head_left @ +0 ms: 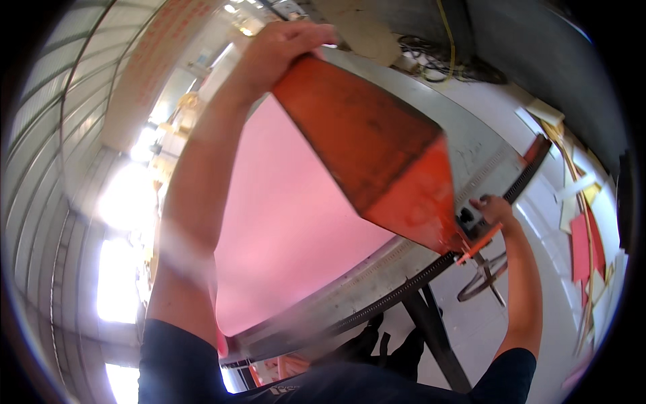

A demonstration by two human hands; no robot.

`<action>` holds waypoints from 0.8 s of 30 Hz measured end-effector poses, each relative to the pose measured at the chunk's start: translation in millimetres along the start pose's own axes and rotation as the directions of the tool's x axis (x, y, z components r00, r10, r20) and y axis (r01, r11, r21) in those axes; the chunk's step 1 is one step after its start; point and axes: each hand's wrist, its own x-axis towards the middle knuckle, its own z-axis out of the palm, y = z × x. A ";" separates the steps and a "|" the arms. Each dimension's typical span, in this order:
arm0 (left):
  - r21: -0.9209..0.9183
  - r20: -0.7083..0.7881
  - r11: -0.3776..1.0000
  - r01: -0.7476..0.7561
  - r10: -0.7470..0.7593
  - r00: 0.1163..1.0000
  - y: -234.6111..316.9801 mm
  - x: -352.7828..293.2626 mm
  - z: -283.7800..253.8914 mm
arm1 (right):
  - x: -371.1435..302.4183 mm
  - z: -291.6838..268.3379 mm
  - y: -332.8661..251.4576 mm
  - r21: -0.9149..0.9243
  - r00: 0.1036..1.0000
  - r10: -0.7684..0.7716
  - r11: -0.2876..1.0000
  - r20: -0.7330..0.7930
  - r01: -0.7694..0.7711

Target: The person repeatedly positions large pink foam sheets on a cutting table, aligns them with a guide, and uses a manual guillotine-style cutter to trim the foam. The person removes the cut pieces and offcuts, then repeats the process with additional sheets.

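Note:
A large orange metal machine arm [356,121], dark with wear on its top, slants across the view above a pink sheet [289,222]. My left hand [286,50] is closed over the far upper end of this arm, its fingers pointing right. The arm tapers toward the table's near edge, where a small grey-and-black box [468,217] sits. My right hand [494,209] curls around that box, with one finger across its top. The pink sheet lies flat on a metal table [404,77], partly hidden by the orange arm and my left forearm.
A toothed dark rail [377,306] and a ruler strip run along the table's near edge. Below them hangs a handwheel [481,279], beside a dark table leg [437,337]. Coloured sheet scraps [582,246] lie at right. Coiled cables [437,57] rest at the back.

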 end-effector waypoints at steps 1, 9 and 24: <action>0.028 -0.003 1.000 0.008 -0.008 1.000 -1.9 -0.6 -0.1 | 19.4 10.5 -0.7 0.032 0.984 -0.033 0.999 0.173 0.028; 0.155 -0.146 0.988 0.022 0.001 0.989 1.5 6.1 -0.4 | 66.2 28.2 32.7 0.094 0.912 -0.016 0.995 0.410 -0.025; 0.197 -0.078 0.979 -0.042 0.059 0.995 10.0 11.5 -16.4 | -59.7 28.9 129.0 0.852 0.983 -0.184 0.511 -0.023 0.116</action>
